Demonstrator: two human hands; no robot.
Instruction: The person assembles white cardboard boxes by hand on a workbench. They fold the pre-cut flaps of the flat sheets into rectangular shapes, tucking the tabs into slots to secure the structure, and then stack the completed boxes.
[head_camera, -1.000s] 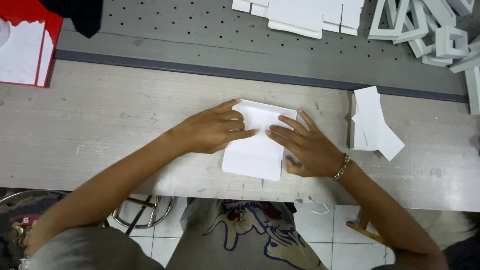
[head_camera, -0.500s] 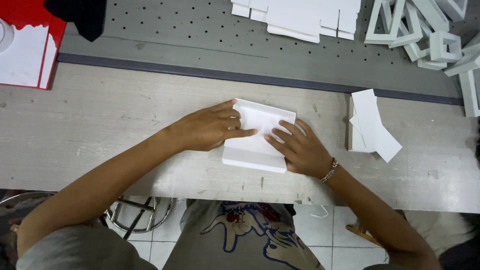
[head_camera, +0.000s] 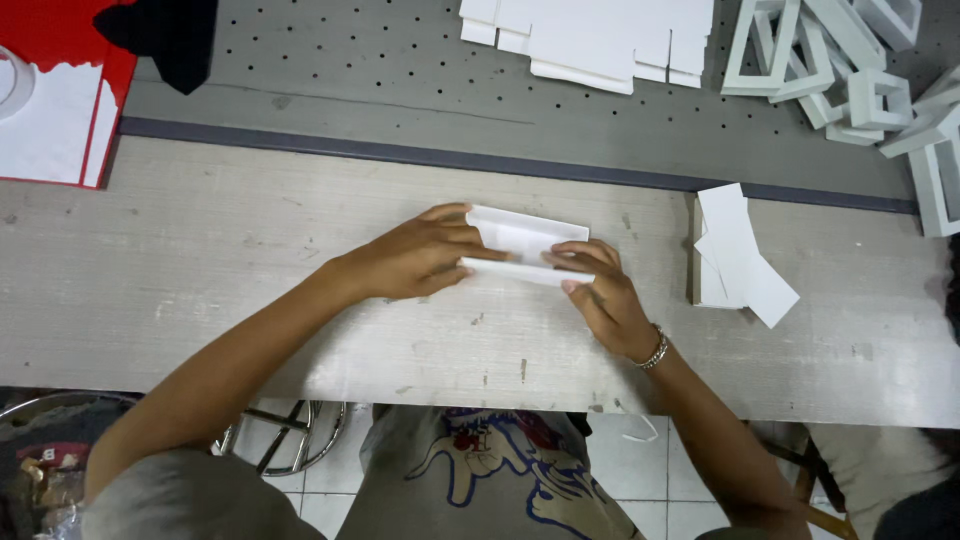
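While the pale, grainy wooden bench (head_camera: 200, 270) is bearing it, a folded white card piece (head_camera: 522, 245) is lying mid-bench; the left hand (head_camera: 415, 262) is pinching its left end, fingers together, and the right hand (head_camera: 600, 290) is pressing curled fingertips on its right edge.
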